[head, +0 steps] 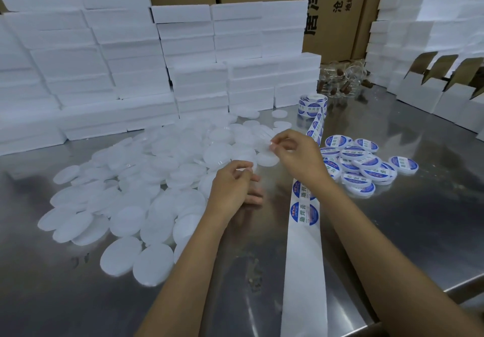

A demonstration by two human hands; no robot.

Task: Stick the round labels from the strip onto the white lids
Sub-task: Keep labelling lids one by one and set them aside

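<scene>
Lids (pixel 146 195) heaped mid-table toward left edge, likely light, stiff, slippery, best pinched by rim; one lid (pixel 267 157) pinched in right hand (pixel 296 153), left hand (pixel 230 182) curled, grip unclear; strip (pixel 305 221) beside.

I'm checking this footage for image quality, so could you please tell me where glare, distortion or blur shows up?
Head view: the steel table carries patchy glare and reflections; wide-angle distortion bends the foam box stacks at the left edge; the blank lids wash out into one pale mass; the left hand and right hand look slightly soft.
</scene>
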